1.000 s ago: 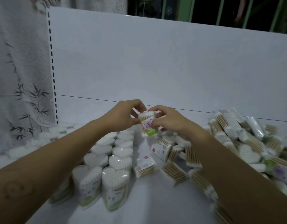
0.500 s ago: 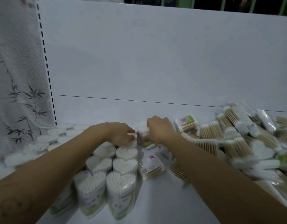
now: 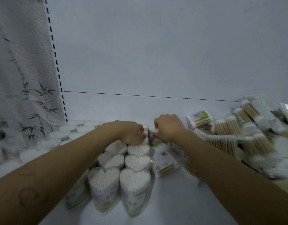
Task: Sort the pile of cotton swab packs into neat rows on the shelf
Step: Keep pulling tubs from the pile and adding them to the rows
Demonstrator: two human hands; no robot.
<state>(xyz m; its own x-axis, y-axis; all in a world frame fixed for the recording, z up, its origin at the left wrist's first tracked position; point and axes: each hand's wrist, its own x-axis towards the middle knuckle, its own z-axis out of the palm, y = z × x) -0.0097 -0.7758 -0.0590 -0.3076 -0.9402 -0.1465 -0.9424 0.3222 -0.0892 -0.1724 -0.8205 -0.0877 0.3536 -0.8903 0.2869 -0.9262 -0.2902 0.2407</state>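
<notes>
standing a flower-print swab pack [image 3: 153, 141] beside heart-shaped packs [image 3: 137, 150]
pinched from above by right hand [image 3: 168, 129]; left hand [image 3: 131, 133] curled on the row, likely bracing, grip unclear

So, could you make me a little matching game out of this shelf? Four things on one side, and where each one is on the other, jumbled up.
Things:
1. heart-shaped packs
2. wooden-stick packs
3. bamboo-print cloth
4. upright flower-label pack

Places:
A. heaped loosely at the right
B. gripped by the right hand
C. hanging at the far left
D. standing in rows, centre-left

Pairs: 1-D, 2-A, 3-C, 4-B.
</notes>
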